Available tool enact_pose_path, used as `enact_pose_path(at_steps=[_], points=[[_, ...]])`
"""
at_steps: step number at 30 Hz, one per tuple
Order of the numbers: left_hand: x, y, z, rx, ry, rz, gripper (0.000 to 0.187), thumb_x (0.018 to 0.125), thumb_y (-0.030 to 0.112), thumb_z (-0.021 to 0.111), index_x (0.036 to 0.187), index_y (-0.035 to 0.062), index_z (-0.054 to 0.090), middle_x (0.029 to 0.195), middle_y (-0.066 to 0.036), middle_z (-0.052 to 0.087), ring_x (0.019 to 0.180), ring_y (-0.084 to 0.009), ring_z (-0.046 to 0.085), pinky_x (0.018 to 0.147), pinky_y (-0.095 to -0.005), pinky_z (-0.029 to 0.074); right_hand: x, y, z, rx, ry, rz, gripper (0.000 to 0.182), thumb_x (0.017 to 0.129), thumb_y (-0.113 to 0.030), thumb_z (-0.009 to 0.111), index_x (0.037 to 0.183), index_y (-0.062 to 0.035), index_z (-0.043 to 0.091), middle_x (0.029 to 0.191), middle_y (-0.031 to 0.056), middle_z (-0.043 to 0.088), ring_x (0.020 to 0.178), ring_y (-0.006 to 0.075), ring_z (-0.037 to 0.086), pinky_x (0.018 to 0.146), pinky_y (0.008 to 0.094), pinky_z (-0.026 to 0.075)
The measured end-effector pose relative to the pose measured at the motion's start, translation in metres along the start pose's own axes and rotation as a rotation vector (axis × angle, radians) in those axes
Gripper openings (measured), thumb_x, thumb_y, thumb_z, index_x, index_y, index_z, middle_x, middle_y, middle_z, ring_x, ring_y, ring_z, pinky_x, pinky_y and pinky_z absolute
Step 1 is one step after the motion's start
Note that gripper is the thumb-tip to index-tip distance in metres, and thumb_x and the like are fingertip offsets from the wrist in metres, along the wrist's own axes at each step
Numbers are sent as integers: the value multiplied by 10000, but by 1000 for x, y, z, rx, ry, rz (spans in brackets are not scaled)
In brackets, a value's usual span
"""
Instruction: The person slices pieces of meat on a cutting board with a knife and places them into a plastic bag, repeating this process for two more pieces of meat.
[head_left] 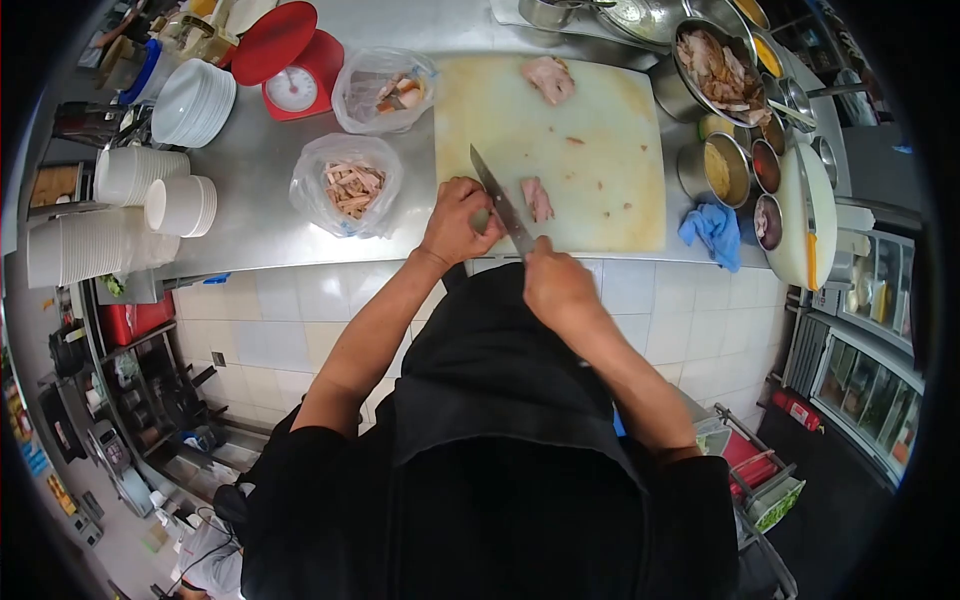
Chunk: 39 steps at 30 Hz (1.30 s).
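The right grip [562,287] is closed firmly round the handle of a long kitchen knife [503,203], just past the near edge of the cutting board [620,120]. From there the blade slants over the board, its tip toward the far left; whether it touches the surface cannot be told.

The left grip [458,222] is curled over the board's near left corner, its fingers close to the left side of the blade. Something greenish-grey shows between thumb and fingers, too small to make out, so whether this grip has hold of anything cannot be told.

A small meat piece [537,199] lies on the board just right of the blade, beyond the right grip and apart from both grips. A larger meat chunk [548,79] sits by the board's far edge, well away from either grip, with scraps scattered between.

On the counter [270,200], left of the board, a plastic bag of meat strips [355,188] stands nearer the front edge, and a second plastic bag [388,90] behind it, beside a red dial scale [300,85]. Near the board's right edge, a blue cloth [712,236] overhangs the counter's front edge.
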<state>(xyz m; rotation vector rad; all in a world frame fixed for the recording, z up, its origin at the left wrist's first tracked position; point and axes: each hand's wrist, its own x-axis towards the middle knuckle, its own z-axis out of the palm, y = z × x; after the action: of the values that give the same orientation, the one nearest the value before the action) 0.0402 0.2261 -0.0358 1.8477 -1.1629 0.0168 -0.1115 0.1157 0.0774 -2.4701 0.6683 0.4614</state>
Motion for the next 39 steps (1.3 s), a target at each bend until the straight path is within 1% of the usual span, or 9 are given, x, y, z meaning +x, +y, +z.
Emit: enact_pose_path(at_steps=[9,11,15,17,19,23,29,34,39], points=[[-3,3,-8,13,-42,30,158,663,83,702,796,61,621,861,-82,599,864,-292,577,810,-399,448,-9,19,-15,76,152,-89,246,964,-198,501,1021,37,540,731,247,657,707,456,650,657,537,520],[1,0,-12,-206,269,-127,167,698,88,713,845,50,644,850,-87,612,817,-299,592,754,-403,475,-18,20,-22,70,170,-77,249,969,-198,491,1033,37,544,716,247,654,689,450,651,650,532,523],[70,48,-44,-210,316,-292,211,742,126,719,928,35,676,898,-119,651,838,-290,627,726,-391,504,-22,16,4,-6,116,-133,197,913,-116,485,998,52,544,703,248,658,678,419,671,643,514,542],[104,59,-28,-9,-294,-419,292,782,183,727,1050,72,692,1015,-123,690,900,-266,650,776,-362,521,-16,11,22,-41,124,-224,184,832,-63,496,961,61,539,701,234,668,678,388,689,634,491,558],[102,31,17,322,-580,-310,312,761,238,747,1034,99,690,996,-116,695,924,-265,662,803,-377,526,-9,10,33,-23,145,-253,179,856,-72,493,973,57,537,684,239,661,669,393,685,631,495,554],[99,46,54,641,-764,-310,317,720,253,766,978,95,669,960,-114,694,939,-287,663,824,-404,521,-6,13,33,34,168,-253,183,838,-50,495,974,66,533,700,269,658,686,405,685,643,500,553],[109,47,29,-17,-832,-512,271,686,154,774,869,58,599,865,-85,671,820,-177,657,695,-344,524,0,26,38,136,169,-226,202,901,-125,494,989,49,545,751,273,664,733,432,676,684,523,538],[91,45,-19,-132,-235,-241,193,751,-8,705,887,36,576,808,-50,609,699,-117,589,623,-264,490,4,44,12,176,-16,-137,259,930,-160,480,1063,49,556,857,290,665,848,434,667,766,521,529],[21,23,-6,79,-54,-185,215,752,-21,688,944,34,609,884,-100,594,754,-220,615,678,-316,516,14,62,4,174,136,-9,254,955,-202,491,1034,28,563,833,278,666,828,447,656,771,531,515]])
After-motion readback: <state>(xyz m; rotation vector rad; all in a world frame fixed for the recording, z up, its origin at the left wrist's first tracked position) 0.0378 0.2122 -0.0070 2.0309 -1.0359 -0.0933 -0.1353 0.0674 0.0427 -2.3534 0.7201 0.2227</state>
